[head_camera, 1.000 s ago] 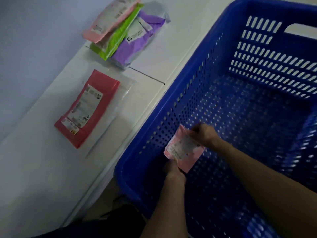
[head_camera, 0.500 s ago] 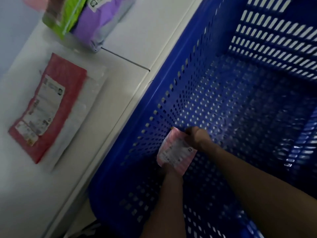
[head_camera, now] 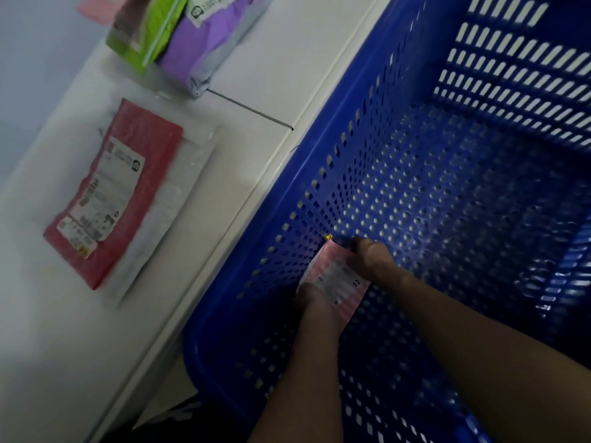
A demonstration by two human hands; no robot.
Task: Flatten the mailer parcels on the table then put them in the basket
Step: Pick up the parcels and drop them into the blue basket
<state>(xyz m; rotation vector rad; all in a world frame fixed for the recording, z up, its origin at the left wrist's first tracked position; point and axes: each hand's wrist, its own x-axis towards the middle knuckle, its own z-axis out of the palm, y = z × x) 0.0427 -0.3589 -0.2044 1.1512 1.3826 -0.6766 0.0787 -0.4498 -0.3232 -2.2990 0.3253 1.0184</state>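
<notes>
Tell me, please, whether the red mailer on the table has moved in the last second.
No. The red mailer lies on the same clear sleeve, just as far short of the table seam; only the camera has shifted.

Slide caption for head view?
Left hand and right hand hold a pink mailer inside the blue basket; red mailer, green mailer and purple mailer lie on the table.

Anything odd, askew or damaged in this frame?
Nothing is damaged or spilled. The left hand and right hand hold a pink mailer low in the basket. On the table, the purple mailer looks puffy, and the red mailer lies overlapping a clear bag.
</notes>
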